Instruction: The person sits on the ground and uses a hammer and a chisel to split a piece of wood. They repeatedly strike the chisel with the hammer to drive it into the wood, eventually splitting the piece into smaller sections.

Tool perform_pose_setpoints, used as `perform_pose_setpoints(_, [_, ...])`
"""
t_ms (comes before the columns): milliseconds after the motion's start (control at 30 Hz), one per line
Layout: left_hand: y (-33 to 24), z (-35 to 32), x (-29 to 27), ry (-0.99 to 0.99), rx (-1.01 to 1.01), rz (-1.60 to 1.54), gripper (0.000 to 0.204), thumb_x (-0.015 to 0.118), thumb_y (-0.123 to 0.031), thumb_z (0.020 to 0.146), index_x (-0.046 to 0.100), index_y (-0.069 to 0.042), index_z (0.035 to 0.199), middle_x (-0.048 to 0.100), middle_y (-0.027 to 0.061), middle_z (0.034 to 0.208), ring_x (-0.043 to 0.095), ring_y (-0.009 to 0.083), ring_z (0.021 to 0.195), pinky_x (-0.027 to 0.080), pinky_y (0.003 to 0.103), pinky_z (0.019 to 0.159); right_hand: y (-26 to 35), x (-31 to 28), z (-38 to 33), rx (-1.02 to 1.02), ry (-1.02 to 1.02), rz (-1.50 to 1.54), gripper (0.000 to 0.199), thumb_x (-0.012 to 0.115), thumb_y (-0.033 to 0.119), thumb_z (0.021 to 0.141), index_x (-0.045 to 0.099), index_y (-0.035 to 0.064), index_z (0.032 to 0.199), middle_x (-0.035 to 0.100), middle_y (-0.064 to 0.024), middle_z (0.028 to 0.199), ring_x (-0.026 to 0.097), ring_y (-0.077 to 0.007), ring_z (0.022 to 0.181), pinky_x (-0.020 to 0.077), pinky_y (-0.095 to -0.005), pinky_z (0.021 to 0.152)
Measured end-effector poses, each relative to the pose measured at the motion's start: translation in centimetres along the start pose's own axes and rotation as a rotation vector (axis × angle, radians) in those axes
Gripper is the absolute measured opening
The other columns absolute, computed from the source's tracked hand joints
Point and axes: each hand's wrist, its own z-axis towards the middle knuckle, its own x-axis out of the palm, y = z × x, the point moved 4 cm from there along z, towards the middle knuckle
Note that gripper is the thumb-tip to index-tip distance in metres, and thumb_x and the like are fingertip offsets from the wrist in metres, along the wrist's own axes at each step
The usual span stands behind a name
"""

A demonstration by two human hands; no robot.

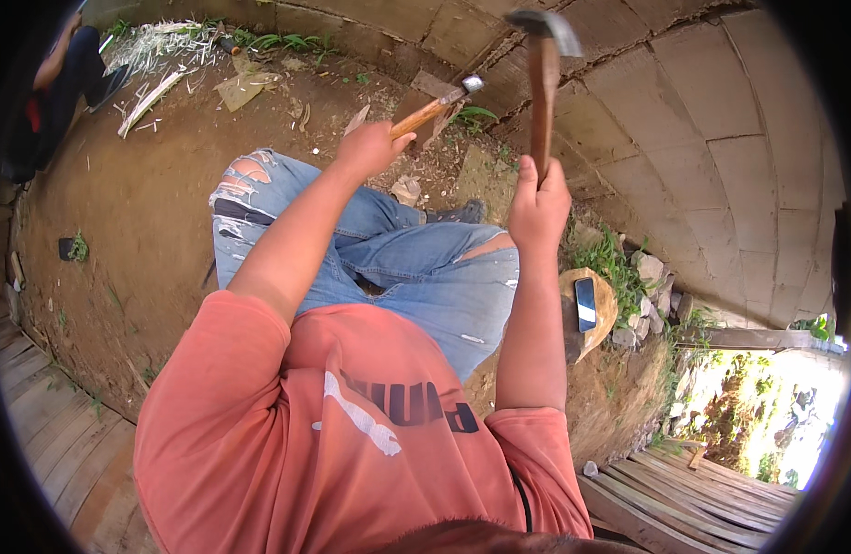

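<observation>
While the person sits on the brown dirt ground (139, 212) in torn blue jeans (398, 258), each hand holds a hammer. The left hand (370, 148) has its fingers wrapped tight on the light wooden handle of a small hammer with a shiny metal head (439, 104). The right hand (539, 205) has its fingers shut round the dark wooden handle of a bigger hammer with a grey head (542, 78), held straight up by the pale block wall (721, 138). A black phone (585, 303) lies on a round stone (603, 319) near the right arm

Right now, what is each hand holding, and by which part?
Left hand and right hand each grip a wooden-handled hammer near the handle's lower end.
</observation>
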Motion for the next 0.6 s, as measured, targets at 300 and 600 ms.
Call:
perform_pose_setpoints(300, [-1.1, 0.1, 1.6, 0.03, -0.005, -0.004, 0.065, 0.057, -0.065, 0.104, 0.072, -0.002, 0.109, 0.077, 0.0213, 0.1, 0.075, 0.0416, 0.095, 0.059, 0.054, 0.082, -5.7, 1.7, -1.0, 0.03, 0.205, -0.529, 0.031, 0.064, 0.038, 0.106, 0.067, 0.0065, 0.104, 0.073, -0.0221, 0.087, 0.071, -0.0456, 0.084, 0.0534, -0.0548, 0.072])
perform_pose_setpoints(600, [-1.4, 0.5, 0.5, 0.042, -0.029, -0.005, 0.066, 0.055, -0.065, 0.105, 0.073, -0.001, 0.108, 0.077, 0.0228, 0.101, 0.074, 0.0424, 0.097, 0.058, 0.054, 0.083, -4.1, -0.7, -0.2, -0.027, -0.052, -0.218, 0.032, 0.063, 0.035, 0.108, 0.064, 0.0032, 0.111, 0.071, -0.0225, 0.084, 0.071, -0.0452, 0.08, 0.0538, -0.0524, 0.073])
